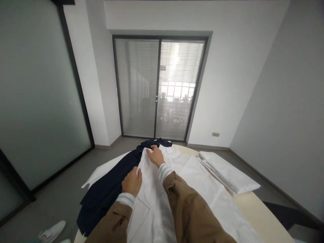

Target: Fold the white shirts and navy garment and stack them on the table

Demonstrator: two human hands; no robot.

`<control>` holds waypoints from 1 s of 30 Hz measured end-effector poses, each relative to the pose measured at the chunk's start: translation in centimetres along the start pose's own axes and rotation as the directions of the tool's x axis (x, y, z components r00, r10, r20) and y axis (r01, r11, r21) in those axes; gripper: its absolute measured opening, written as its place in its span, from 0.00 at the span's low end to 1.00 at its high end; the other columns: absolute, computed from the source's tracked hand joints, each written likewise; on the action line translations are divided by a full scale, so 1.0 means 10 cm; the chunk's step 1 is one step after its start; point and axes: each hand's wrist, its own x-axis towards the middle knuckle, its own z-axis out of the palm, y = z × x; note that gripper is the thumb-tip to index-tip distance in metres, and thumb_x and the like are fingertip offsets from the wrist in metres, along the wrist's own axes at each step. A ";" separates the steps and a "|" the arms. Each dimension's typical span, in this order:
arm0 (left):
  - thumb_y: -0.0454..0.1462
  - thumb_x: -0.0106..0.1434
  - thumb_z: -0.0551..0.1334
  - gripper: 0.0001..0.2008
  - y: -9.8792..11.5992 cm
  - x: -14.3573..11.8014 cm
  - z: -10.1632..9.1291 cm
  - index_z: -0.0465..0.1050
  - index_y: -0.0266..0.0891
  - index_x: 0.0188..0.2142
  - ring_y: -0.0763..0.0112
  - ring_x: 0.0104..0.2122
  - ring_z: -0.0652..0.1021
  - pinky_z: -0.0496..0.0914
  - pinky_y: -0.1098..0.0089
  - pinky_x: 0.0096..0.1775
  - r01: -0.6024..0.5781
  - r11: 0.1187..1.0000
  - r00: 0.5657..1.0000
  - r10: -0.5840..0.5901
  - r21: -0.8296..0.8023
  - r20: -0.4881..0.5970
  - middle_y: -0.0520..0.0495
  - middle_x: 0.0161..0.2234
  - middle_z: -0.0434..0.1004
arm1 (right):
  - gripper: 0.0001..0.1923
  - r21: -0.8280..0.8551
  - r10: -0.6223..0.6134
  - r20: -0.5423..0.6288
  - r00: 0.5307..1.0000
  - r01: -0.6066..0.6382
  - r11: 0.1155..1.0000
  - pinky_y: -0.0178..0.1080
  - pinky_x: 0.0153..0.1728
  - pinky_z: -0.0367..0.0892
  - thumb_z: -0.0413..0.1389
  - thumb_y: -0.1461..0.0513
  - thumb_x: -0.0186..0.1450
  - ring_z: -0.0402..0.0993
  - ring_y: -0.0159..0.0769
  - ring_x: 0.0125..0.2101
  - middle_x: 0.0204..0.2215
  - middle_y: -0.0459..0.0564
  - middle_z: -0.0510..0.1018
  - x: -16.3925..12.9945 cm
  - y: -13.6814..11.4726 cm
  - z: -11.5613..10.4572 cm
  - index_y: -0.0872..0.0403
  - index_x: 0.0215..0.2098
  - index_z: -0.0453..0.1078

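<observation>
A white garment (199, 189) lies spread across a pale table (260, 212). My left hand (132, 182) pinches the folded edge of the white garment near its middle. My right hand (156, 156) rests farther away on the same fold, fingers flat on the cloth near its far end. Both arms wear brown sleeves with white striped cuffs. A dark navy garment (111, 187) lies under and to the left of the white one, hanging over the table's left side.
A stack of folded white cloth (227, 172) sits at the table's right. Sliding glass doors with blinds (159, 87) stand ahead. A frosted glass wall (35, 98) is on the left. A white shoe (52, 231) shows on the grey floor at lower left.
</observation>
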 end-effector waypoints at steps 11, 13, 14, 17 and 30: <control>0.45 0.72 0.44 0.18 -0.09 0.10 0.08 0.71 0.45 0.42 0.54 0.40 0.81 0.67 0.65 0.35 0.157 0.976 0.987 -0.150 -0.151 0.055 0.40 0.38 0.82 | 0.22 0.254 -0.078 0.057 0.995 0.061 0.965 0.37 0.36 0.70 0.42 0.61 0.68 0.74 0.36 0.31 0.32 0.50 0.79 0.37 0.16 0.42 0.58 0.57 0.66; 0.45 0.72 0.45 0.18 -0.11 0.12 0.09 0.72 0.45 0.42 0.54 0.41 0.81 0.67 0.65 0.35 0.167 0.972 0.986 -0.161 -0.164 0.048 0.40 0.39 0.82 | 0.24 0.263 -0.117 0.080 0.990 0.092 0.960 0.37 0.37 0.70 0.41 0.65 0.67 0.74 0.35 0.32 0.33 0.50 0.79 0.36 0.18 0.42 0.57 0.58 0.66; 0.45 0.72 0.46 0.18 -0.11 0.12 0.10 0.72 0.45 0.42 0.54 0.41 0.81 0.67 0.65 0.35 0.167 0.972 0.986 -0.162 -0.168 0.045 0.40 0.40 0.82 | 0.25 0.261 -0.140 0.092 0.986 0.112 0.959 0.38 0.40 0.70 0.42 0.66 0.65 0.75 0.35 0.35 0.36 0.50 0.79 0.34 0.19 0.41 0.55 0.58 0.67; 0.44 0.72 0.46 0.18 -0.13 0.13 0.10 0.73 0.44 0.42 0.53 0.42 0.81 0.67 0.65 0.35 0.162 0.970 0.987 -0.157 -0.179 0.042 0.39 0.40 0.82 | 0.27 0.244 -0.197 0.109 0.974 0.165 0.956 0.42 0.53 0.64 0.45 0.71 0.61 0.71 0.36 0.50 0.53 0.51 0.75 0.25 0.21 0.36 0.51 0.57 0.69; 0.46 0.71 0.46 0.20 -0.17 0.13 0.13 0.75 0.44 0.44 0.52 0.45 0.80 0.69 0.63 0.41 0.138 0.970 0.990 -0.136 -0.199 0.022 0.38 0.43 0.82 | 0.19 -0.504 -0.139 0.379 0.915 0.330 0.798 0.59 0.49 0.64 0.56 0.61 0.62 0.66 0.56 0.53 0.55 0.64 0.70 -1.32 0.17 -0.28 0.55 0.51 0.70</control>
